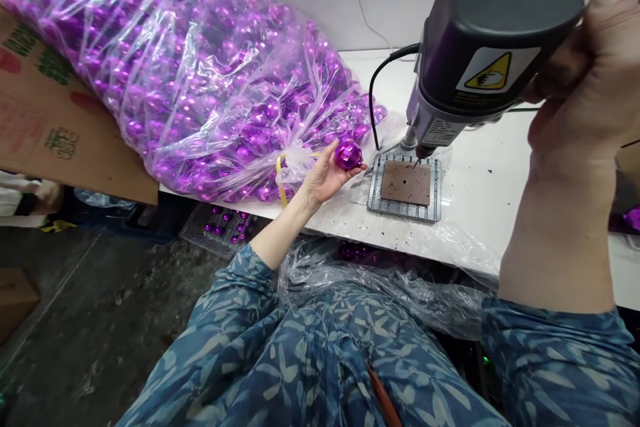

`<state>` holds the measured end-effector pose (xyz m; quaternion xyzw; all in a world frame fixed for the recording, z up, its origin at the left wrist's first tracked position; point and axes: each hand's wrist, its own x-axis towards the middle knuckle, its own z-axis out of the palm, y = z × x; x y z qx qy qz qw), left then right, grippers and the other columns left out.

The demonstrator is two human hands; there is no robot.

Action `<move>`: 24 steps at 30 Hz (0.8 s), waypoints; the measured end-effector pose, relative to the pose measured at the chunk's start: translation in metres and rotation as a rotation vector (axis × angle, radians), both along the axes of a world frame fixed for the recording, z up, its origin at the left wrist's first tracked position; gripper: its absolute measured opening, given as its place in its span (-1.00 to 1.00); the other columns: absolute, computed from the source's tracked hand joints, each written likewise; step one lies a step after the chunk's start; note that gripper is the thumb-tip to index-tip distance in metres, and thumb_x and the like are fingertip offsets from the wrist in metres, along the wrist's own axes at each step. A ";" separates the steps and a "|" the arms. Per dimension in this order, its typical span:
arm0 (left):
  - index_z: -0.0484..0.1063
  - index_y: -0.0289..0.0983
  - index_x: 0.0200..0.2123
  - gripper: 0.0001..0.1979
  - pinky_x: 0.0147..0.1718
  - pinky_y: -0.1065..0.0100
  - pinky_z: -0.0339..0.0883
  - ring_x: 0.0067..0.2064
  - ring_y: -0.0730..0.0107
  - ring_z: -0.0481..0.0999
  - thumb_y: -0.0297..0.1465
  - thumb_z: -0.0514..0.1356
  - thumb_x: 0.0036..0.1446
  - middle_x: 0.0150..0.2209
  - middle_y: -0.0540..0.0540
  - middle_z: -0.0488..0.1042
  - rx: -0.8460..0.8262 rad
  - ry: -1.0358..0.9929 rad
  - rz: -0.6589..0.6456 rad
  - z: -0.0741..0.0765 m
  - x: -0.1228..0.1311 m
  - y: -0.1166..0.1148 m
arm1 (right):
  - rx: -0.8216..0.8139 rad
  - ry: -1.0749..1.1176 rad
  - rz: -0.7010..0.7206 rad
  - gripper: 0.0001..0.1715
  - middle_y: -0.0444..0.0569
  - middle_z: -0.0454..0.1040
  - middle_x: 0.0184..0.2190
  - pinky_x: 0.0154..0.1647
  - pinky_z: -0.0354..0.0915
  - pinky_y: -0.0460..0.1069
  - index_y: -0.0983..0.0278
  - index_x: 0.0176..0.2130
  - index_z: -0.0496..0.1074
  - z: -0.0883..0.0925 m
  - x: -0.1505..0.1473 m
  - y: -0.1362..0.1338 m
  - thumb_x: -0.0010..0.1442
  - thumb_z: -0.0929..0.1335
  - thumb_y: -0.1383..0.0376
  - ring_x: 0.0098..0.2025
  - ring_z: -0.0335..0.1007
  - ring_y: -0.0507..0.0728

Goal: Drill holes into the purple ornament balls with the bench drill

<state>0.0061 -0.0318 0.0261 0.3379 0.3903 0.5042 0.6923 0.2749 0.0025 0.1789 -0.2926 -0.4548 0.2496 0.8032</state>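
My left hand [327,177] holds a shiny purple faceted ball [349,155] in its fingertips, just left of the drill's metal base plate [406,183]. A brown pad lies on that plate under the drill bit [415,161]. My right hand [590,73] is raised beside the dark grey bench drill head [487,33], fingers curled around something hidden behind the machine, probably its lever.
A big clear plastic bag [200,80] full of purple balls lies on the white table [485,200], tied with a yellow strip. A cardboard box [45,107] leans at the left. Another plastic bag [380,280] rests on my lap. A tray with purple balls sits below the table.
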 end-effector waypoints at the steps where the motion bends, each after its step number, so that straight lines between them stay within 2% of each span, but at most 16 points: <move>1: 0.52 -0.28 -0.01 -0.66 0.06 0.13 0.65 -0.03 0.22 0.72 -0.10 0.24 0.45 -0.12 -0.18 0.64 0.001 -0.007 -0.017 -0.002 0.002 -0.002 | -0.012 -0.009 -0.006 -0.70 -0.18 0.19 -0.61 -0.69 -0.28 -0.06 0.28 -0.46 0.49 0.001 0.000 0.000 0.18 0.31 0.57 -0.65 -0.16 -0.14; 5: 0.54 -0.29 -0.08 -0.67 -0.05 0.19 0.63 -0.15 0.29 0.71 -0.15 0.40 0.30 -0.15 -0.16 0.67 -0.008 0.025 -0.098 -0.023 0.015 -0.003 | -0.023 -0.024 0.001 -0.66 -0.21 0.15 -0.64 -0.70 -0.30 -0.08 0.27 -0.47 0.46 0.002 -0.002 -0.002 0.21 0.28 0.57 -0.69 -0.19 -0.15; 7: 0.55 -0.27 -0.09 -0.66 -0.10 0.25 0.60 -0.17 0.33 0.69 -0.21 0.48 0.19 -0.15 -0.13 0.68 -0.005 0.044 -0.057 -0.034 0.020 0.001 | 0.000 -0.012 0.021 -0.66 -0.21 0.13 -0.65 -0.71 -0.31 -0.07 0.27 -0.48 0.45 0.002 -0.003 -0.002 0.22 0.27 0.57 -0.70 -0.18 -0.14; 10: 0.56 -0.24 -0.10 -0.68 -0.04 0.23 0.60 -0.10 0.32 0.67 -0.30 0.50 0.13 -0.11 -0.11 0.68 0.006 0.053 0.029 -0.044 0.023 0.007 | 0.003 -0.009 0.018 -0.67 -0.21 0.12 -0.64 -0.73 -0.32 -0.05 0.28 -0.47 0.43 0.001 -0.004 -0.002 0.21 0.27 0.59 -0.71 -0.19 -0.14; 13: 0.57 -0.23 -0.05 -0.68 0.02 0.17 0.59 -0.06 0.28 0.67 -0.28 0.46 0.16 -0.08 -0.13 0.67 0.011 0.073 0.012 -0.045 0.021 0.008 | -0.008 -0.033 0.018 -0.70 -0.23 0.08 -0.64 -0.72 -0.30 -0.05 0.28 -0.45 0.43 0.001 -0.002 -0.001 0.21 0.28 0.57 -0.71 -0.21 -0.14; 18: 0.47 -0.13 0.20 -0.50 0.00 0.16 0.60 -0.08 0.25 0.71 -0.18 0.40 0.24 -0.01 -0.13 0.67 -0.026 0.051 -0.056 -0.038 0.018 0.001 | 0.058 -0.030 0.066 -0.77 -0.18 0.12 -0.64 -0.70 -0.27 0.02 0.28 -0.43 0.48 -0.003 0.002 0.002 0.17 0.30 0.49 -0.70 -0.18 -0.08; 22: 0.48 -0.15 0.20 -0.59 0.08 0.13 0.60 0.02 0.24 0.70 -0.16 0.32 0.37 0.08 -0.17 0.65 -0.015 -0.009 -0.025 -0.036 0.023 -0.005 | 0.054 -0.043 0.049 -0.82 -0.18 0.10 -0.61 -0.68 -0.23 0.00 0.28 -0.42 0.49 -0.006 0.004 0.003 0.17 0.32 0.46 -0.67 -0.18 -0.09; 24: 0.49 -0.14 0.20 -0.58 0.11 0.11 0.60 0.08 0.22 0.68 -0.18 0.36 0.35 0.13 -0.16 0.63 0.011 0.006 -0.028 -0.037 0.027 -0.008 | 0.055 -0.056 0.029 -0.81 -0.17 0.14 -0.59 -0.68 -0.22 -0.03 0.27 -0.41 0.48 -0.007 0.004 0.003 0.19 0.33 0.46 -0.67 -0.16 -0.11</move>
